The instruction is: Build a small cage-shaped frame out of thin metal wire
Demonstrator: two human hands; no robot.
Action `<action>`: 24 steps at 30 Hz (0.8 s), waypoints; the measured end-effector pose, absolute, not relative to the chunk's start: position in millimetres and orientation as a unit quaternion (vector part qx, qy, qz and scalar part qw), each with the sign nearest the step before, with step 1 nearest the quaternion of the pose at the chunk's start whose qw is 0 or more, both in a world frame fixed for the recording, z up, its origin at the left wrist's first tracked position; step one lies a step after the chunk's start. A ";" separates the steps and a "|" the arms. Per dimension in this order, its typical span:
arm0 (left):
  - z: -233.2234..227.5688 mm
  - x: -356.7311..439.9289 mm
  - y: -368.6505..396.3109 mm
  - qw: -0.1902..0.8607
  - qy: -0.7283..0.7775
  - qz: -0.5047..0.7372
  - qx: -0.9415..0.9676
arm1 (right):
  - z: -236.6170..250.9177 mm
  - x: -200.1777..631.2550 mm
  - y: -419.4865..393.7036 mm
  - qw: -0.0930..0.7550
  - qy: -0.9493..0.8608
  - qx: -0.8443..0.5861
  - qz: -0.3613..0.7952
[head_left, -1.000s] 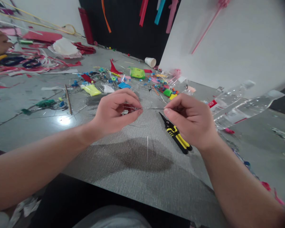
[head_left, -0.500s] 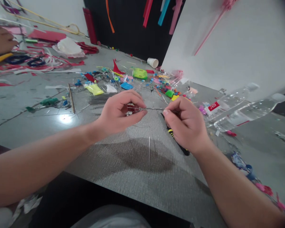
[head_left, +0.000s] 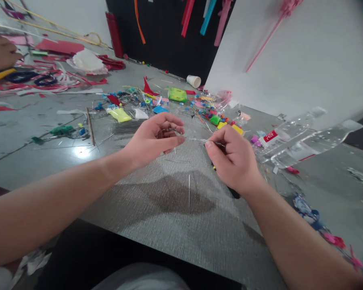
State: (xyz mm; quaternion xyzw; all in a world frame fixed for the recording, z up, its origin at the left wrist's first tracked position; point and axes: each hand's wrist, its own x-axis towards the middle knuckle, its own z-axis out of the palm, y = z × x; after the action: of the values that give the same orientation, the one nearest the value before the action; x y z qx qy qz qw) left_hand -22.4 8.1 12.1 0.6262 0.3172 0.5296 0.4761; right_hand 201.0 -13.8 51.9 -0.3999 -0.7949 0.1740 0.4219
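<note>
Head camera shows my right hand (head_left: 234,161) pinching a thin wire (head_left: 196,139) between thumb and forefinger. This wire goes across to my left hand (head_left: 147,141), where the curled fingers stand slightly apart from the thumb; whether they grip it, I cannot tell. Beneath my right hand lies a black-handled tool (head_left: 234,193), mostly hidden, upon the grey table (head_left: 169,229).

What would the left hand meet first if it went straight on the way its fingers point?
Probably the right hand, across the gap; a thin wire runs along that line between them. Depth is hard to judge.
</note>
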 end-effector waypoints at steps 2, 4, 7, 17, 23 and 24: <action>12.4 -23.0 11.7 0.505 0.320 0.536 0.597 | 51.4 201.7 -13.0 0.421 -0.797 -0.396 0.175; 13.0 -24.0 15.0 0.536 0.318 0.535 0.570 | 50.8 202.5 -11.9 0.419 -0.798 -0.395 0.179; 13.7 -24.8 18.3 0.589 0.306 0.517 0.541 | 50.1 203.4 -9.9 0.424 -0.797 -0.394 0.174; 15.9 -28.5 23.4 0.706 0.286 0.473 0.442 | 44.3 208.3 -2.8 0.434 -0.788 -0.394 0.189; 15.6 -30.8 23.9 0.734 0.264 0.463 0.421 | 44.3 209.1 -1.7 0.432 -0.786 -0.390 0.207; 15.4 -30.8 23.9 0.733 0.263 0.463 0.423 | 44.3 209.3 -1.7 0.431 -0.786 -0.389 0.214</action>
State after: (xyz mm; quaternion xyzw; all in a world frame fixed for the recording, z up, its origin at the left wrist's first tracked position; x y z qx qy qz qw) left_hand -30.8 23.9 15.4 0.4231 0.2632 0.4629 0.7331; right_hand 209.3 -1.7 44.3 -0.3891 -0.7855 0.2138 0.4311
